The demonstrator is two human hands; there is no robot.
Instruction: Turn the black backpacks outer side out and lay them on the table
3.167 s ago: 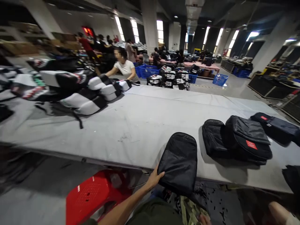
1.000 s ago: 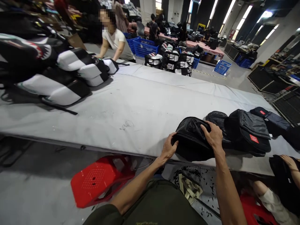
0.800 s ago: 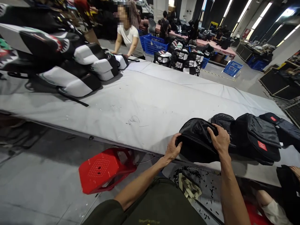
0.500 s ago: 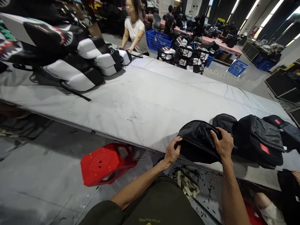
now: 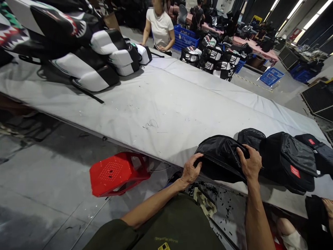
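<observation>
A black bag piece (image 5: pixel 221 149), with a shiny lining showing, lies at the near edge of the white-covered table (image 5: pixel 177 107). My left hand (image 5: pixel 191 169) grips its left edge between thumb and fingers. On its right side, my right hand (image 5: pixel 250 162) pinches the rim, fingers curled over it. Beside my right hand rest more black bags; the closest large one (image 5: pixel 288 159) carries a red label (image 5: pixel 295 171). What lies inside the held piece is hidden.
Black-and-white backpacks (image 5: pixel 88 69) are heaped at the table's left. A red stool (image 5: pixel 117 173) stands on the floor by the near edge. Across the table is a person in a white shirt (image 5: pixel 160 26). At the lower right, another person's hand (image 5: pixel 328 208) holds black fabric.
The view has shifted slightly, so the stool and heap sit higher. Both my hands keep their hold on the black bag piece. The person across the table stands straighter, one hand drawn toward the waist.
</observation>
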